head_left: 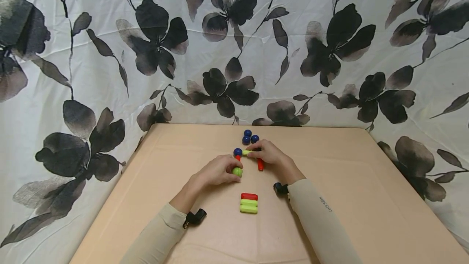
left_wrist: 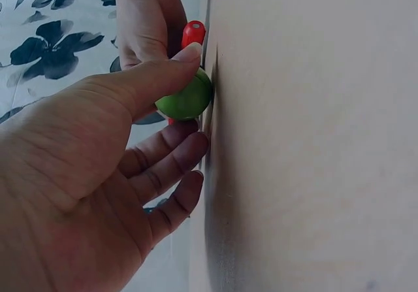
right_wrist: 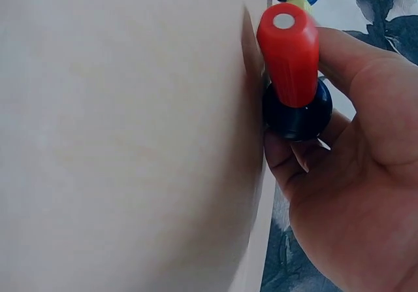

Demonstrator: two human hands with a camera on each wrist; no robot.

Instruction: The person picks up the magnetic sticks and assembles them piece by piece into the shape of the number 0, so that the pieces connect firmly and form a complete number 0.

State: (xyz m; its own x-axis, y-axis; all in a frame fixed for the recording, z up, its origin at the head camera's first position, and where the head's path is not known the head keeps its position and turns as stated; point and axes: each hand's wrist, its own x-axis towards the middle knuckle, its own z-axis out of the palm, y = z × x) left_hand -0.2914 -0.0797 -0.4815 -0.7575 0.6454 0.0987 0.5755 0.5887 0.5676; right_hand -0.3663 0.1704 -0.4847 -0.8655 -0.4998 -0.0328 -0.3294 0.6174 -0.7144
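Observation:
Between thumb and fingertips my left hand (head_left: 219,170) pinches a green ball (head_left: 237,172), with the other fingers loosely bent in the left wrist view. Just beyond it, a short red magnetic rod (head_left: 238,158) leads up to a blue ball (head_left: 237,152). A yellow-green rod (head_left: 247,152) runs from that ball toward my right hand (head_left: 269,154). In the right wrist view, the right thumb and fingers hold a second blue ball (right_wrist: 298,119), partly hidden behind another red rod (right_wrist: 287,57). This rod points back toward the body.
Three loose blue balls (head_left: 246,139) sit together near the table's far edge. Closer to me, a red rod (head_left: 249,196) lies alongside yellow-green rods (head_left: 248,207) on the tan tabletop (head_left: 329,166). A flower-printed cloth (head_left: 271,60) hangs behind.

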